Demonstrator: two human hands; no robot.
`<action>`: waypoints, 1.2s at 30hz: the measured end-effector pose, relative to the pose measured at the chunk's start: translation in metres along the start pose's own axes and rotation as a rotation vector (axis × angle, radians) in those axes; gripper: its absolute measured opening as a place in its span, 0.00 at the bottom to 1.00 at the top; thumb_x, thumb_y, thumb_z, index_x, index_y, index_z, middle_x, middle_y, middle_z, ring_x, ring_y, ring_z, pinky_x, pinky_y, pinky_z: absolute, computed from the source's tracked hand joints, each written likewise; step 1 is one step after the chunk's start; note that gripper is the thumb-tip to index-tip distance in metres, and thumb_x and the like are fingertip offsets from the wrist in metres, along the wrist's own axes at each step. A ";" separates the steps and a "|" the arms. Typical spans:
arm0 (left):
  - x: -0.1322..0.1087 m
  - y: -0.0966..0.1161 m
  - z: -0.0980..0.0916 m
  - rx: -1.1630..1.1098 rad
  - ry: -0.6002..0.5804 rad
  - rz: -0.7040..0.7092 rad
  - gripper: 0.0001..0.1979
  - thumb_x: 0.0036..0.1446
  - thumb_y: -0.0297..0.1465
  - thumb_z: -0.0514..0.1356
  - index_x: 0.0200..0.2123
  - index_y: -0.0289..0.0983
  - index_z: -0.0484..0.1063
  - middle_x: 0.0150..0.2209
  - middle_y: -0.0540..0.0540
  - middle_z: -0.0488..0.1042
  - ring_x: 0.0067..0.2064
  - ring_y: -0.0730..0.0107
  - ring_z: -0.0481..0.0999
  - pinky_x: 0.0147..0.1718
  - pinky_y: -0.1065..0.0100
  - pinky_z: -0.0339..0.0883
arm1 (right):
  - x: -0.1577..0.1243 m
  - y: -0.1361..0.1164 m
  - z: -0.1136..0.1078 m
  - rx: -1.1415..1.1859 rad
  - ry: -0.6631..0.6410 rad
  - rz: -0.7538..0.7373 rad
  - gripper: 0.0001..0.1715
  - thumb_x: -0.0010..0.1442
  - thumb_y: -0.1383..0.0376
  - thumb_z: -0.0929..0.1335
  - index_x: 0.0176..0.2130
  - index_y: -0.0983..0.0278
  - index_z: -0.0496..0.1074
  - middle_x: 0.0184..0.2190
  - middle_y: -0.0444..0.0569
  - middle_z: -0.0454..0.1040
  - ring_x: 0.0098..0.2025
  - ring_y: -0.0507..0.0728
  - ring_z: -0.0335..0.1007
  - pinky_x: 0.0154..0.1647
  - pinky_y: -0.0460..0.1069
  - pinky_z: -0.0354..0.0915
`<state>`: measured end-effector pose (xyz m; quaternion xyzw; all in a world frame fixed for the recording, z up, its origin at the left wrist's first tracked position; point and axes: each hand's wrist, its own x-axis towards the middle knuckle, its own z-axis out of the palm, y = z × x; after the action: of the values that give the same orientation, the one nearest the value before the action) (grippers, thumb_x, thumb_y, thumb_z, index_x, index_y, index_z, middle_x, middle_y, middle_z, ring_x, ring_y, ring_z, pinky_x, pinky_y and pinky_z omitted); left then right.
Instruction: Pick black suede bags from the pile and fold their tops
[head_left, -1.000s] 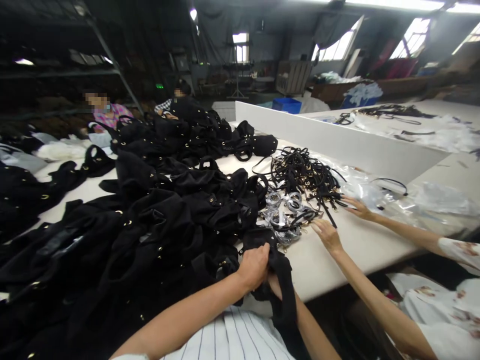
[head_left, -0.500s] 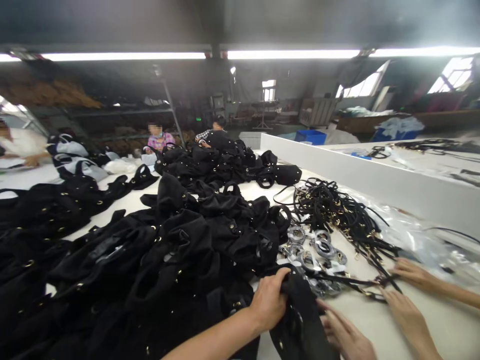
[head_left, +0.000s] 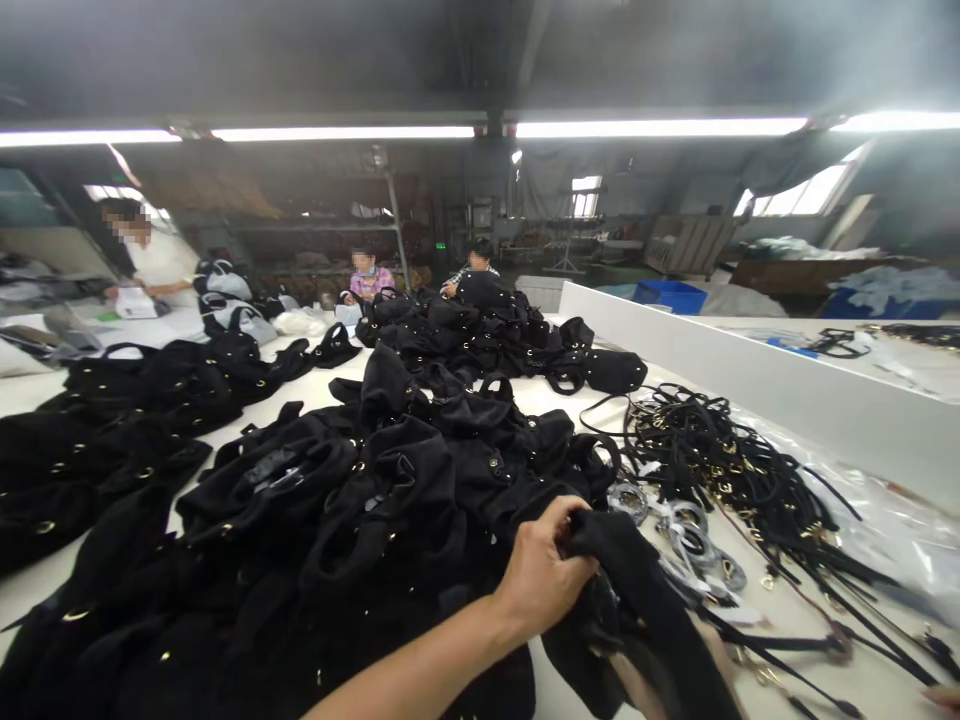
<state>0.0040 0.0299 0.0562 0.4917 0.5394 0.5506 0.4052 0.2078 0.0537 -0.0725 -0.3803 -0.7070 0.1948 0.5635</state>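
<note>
My left hand (head_left: 544, 575) is closed on the top edge of a black fabric bag (head_left: 645, 590) at the near edge of the white table (head_left: 825, 640). Only a strip of my right hand (head_left: 634, 688) shows beneath the bag, with its fingers hidden by the cloth. A large heap of similar black bags with gold studs (head_left: 390, 480) lies just left of my hands. To the right are several plastic-wrapped coils (head_left: 697, 545) and a tangle of black straps with gold clips (head_left: 720, 470).
A white divider board (head_left: 787, 400) runs along the table's right side, with clear plastic bags (head_left: 900, 530) in front of it. A co-worker's fingertip (head_left: 946, 696) shows at the bottom right corner. Three people (head_left: 367, 275) work at the far tables among more black bags (head_left: 135, 400).
The view has tilted up and swung left. My left hand has lifted the black bag higher. The co-worker's hands have almost left the frame at the right.
</note>
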 end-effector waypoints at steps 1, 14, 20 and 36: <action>0.003 0.001 -0.008 -0.045 0.004 -0.032 0.15 0.55 0.32 0.63 0.47 0.39 0.71 0.27 0.55 0.69 0.23 0.78 0.68 0.23 0.76 0.64 | 0.009 -0.011 0.003 -0.006 0.013 -0.045 0.22 0.46 0.61 0.77 0.39 0.56 0.68 0.34 0.47 0.76 0.34 0.62 0.76 0.34 0.55 0.74; -0.034 0.007 -0.108 -0.062 0.346 -0.010 0.24 0.61 0.43 0.61 0.56 0.38 0.64 0.41 0.45 0.76 0.37 0.67 0.78 0.36 0.67 0.75 | 0.194 -0.065 0.115 -0.148 0.295 -0.296 0.10 0.59 0.72 0.67 0.39 0.61 0.63 0.36 0.47 0.66 0.42 0.57 0.68 0.47 0.53 0.68; -0.048 -0.021 -0.103 0.030 0.365 -0.078 0.28 0.58 0.46 0.63 0.56 0.39 0.65 0.40 0.45 0.77 0.36 0.67 0.78 0.34 0.69 0.75 | 0.133 0.014 0.251 -0.082 -0.447 0.077 0.51 0.49 0.70 0.74 0.66 0.75 0.53 0.65 0.69 0.55 0.68 0.67 0.53 0.68 0.59 0.58; -0.035 -0.040 -0.072 0.136 0.232 -0.181 0.31 0.54 0.48 0.66 0.55 0.39 0.67 0.40 0.46 0.77 0.35 0.65 0.78 0.32 0.68 0.76 | 0.038 0.030 0.117 0.236 0.139 0.392 0.15 0.65 0.67 0.61 0.45 0.62 0.76 0.44 0.51 0.76 0.38 0.56 0.77 0.41 0.51 0.75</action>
<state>-0.0637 -0.0152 0.0177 0.4005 0.6607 0.5272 0.3539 0.1037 0.1193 -0.1028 -0.4544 -0.5514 0.3551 0.6028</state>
